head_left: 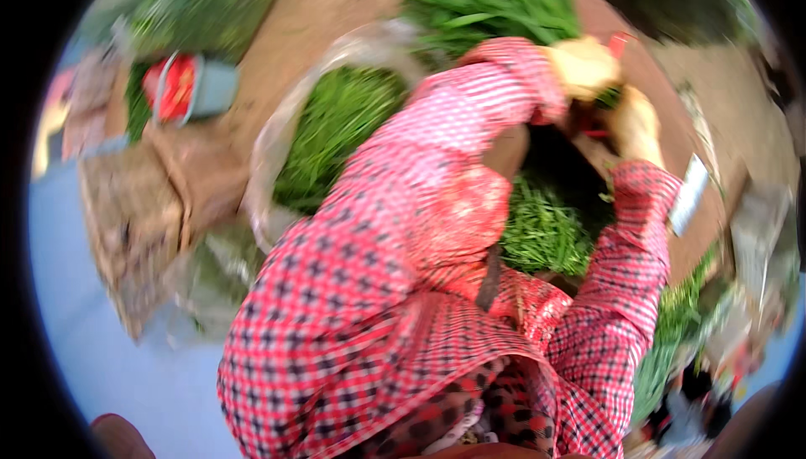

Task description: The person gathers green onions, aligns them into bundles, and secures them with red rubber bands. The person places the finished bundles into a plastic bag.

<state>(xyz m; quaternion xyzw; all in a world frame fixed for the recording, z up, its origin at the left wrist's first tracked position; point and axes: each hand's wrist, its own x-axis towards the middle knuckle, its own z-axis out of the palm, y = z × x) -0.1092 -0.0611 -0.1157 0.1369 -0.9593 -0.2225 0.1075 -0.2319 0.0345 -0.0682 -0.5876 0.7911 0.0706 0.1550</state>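
At the upper right, my left hand (585,69) and my right hand (634,123) come close together, both blurred. The fingers look curled in, and a bit of dark green (609,96) shows between them. A small red piece (619,44) sticks up beside my left hand, and more red shows below near my right fingers; its kind is too smeared to tell. Under my arms is a dark opening with cut green stalks (547,228) at its near side. Beyond my left hand lies a heap of long green leaves (491,2) on the brown surface.
Left of my arm stands a clear plastic bag (273,144) holding thin green stalks (340,127). A grey bucket (214,88) with red contents and brown cardboard boxes (130,216) are farther left. A pale flat slab (688,195) lies right of my right wrist, with bagged greens below.
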